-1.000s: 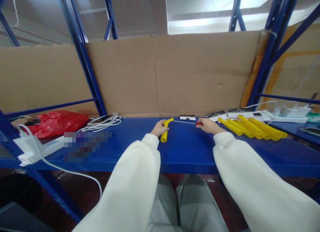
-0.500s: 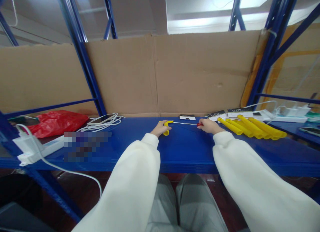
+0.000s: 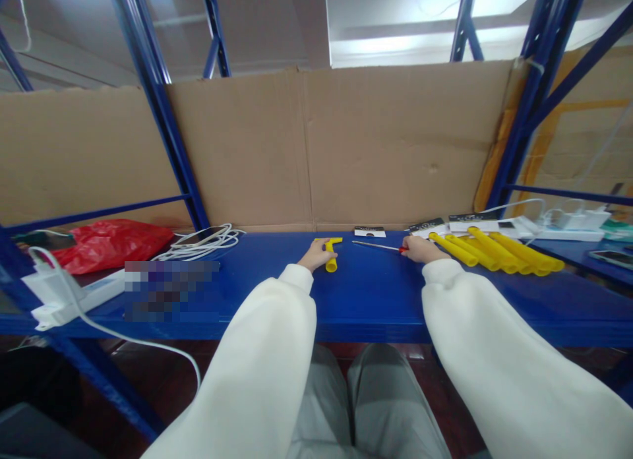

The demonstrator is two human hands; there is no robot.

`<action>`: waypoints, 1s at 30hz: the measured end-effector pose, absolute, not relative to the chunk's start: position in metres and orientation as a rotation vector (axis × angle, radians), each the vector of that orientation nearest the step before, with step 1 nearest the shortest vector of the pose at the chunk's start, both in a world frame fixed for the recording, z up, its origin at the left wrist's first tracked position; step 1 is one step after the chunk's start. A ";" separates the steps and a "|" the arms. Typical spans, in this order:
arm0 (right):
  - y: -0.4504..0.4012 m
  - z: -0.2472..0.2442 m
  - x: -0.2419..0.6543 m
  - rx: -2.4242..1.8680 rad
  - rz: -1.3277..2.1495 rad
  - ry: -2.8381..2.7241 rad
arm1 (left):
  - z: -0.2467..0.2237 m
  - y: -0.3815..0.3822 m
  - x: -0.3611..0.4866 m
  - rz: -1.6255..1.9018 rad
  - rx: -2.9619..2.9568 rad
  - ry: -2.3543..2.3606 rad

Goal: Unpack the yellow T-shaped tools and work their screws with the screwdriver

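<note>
My left hand is closed around a yellow T-shaped plastic piece, whose crossbar is at the top and whose stem points toward me. In my right hand is the red handle of a screwdriver, its thin metal shaft pointing left. The screwdriver's tip is apart from the yellow piece, a short gap to its right. Both hands are low over the blue shelf top.
Several yellow tubular pieces lie to the right, in front of white-and-black cards. A small card rests by the cardboard backing. At left are a red plastic bag, coiled white cable and a power strip.
My right hand has drawn the screwdriver to the right, so its tip has left the yellow piece. The yellow piece has turned slightly in my left hand.
</note>
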State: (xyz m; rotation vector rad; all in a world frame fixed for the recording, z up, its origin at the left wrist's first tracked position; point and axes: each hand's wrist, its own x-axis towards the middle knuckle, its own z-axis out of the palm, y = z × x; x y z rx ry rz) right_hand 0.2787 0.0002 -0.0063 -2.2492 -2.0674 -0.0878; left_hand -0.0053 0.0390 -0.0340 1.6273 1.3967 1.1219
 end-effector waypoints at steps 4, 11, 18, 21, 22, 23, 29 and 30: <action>0.003 -0.008 0.279 -2.257 -0.045 -2.065 | -0.042 0.045 -0.007 1.107 1.668 1.363; 0.021 -0.019 0.259 -2.149 -0.045 -2.136 | -0.052 0.054 -0.010 1.075 1.787 1.310; 0.053 -0.016 0.229 -2.298 0.100 -2.122 | -0.047 0.047 -0.004 1.156 1.771 1.394; 0.064 -0.014 0.225 -2.298 0.162 -2.093 | -0.045 0.042 -0.002 1.179 1.828 1.438; 0.067 -0.013 0.225 -2.281 0.169 -2.095 | -0.044 0.041 -0.002 1.191 1.842 1.445; 0.069 -0.013 0.224 -2.260 0.169 -2.096 | -0.044 0.040 -0.001 1.203 1.852 1.449; 0.076 -0.016 0.229 -2.254 0.165 -2.000 | -0.045 0.041 -0.002 1.222 1.836 1.427; 0.077 -0.017 0.231 -2.257 0.160 -1.986 | -0.045 0.041 -0.002 1.221 1.834 1.426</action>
